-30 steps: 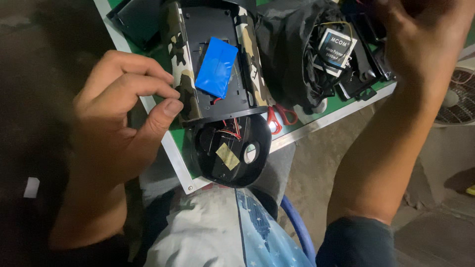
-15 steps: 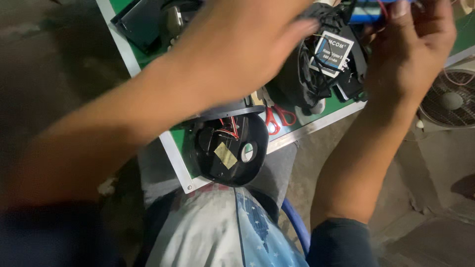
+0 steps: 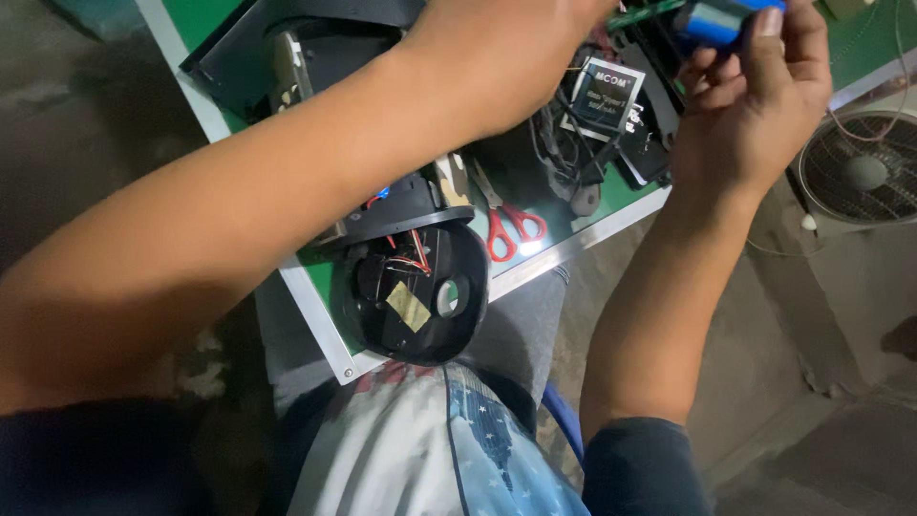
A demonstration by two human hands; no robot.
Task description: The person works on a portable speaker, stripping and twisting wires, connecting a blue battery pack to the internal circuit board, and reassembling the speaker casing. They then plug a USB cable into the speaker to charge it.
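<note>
A blue cylindrical part (image 3: 718,21) is gripped between the thumb and fingers of the right hand (image 3: 755,105) at the top edge of the view; only its lower portion is seen, the rest being cut off by the frame. A strip of green circuit board (image 3: 648,14) is seen just beside the grip, toward the left hand, but whether it is joined to the blue part cannot be told.

The left hand (image 3: 497,57) is reached across toward the same grip. Its fingers are cut off by the top of the frame, so whether it is closed on anything cannot be told. Much of the surface (image 3: 315,306) is hidden beneath the left forearm.

Below the grip and slightly toward the left hand, a small black box with a white label (image 3: 606,96) is seen among dark cables and black housings that are hard to tell apart in the dim light. Further down from the grip, red-handled scissors (image 3: 506,222) lie on the green surface near its pale metal edge. Beside them, a rounded black shell (image 3: 420,301) hangs over that edge, its inside showing red wires, a yellowish patch and a round opening; its upper part is covered by the forearm. A camouflage-patterned casing (image 3: 287,67) is only partly seen past the forearm, well apart from the grip.

Down and to the outside of the right wrist, a round fan grille (image 3: 860,172) stands on the floor, cut off by the frame edge.
</note>
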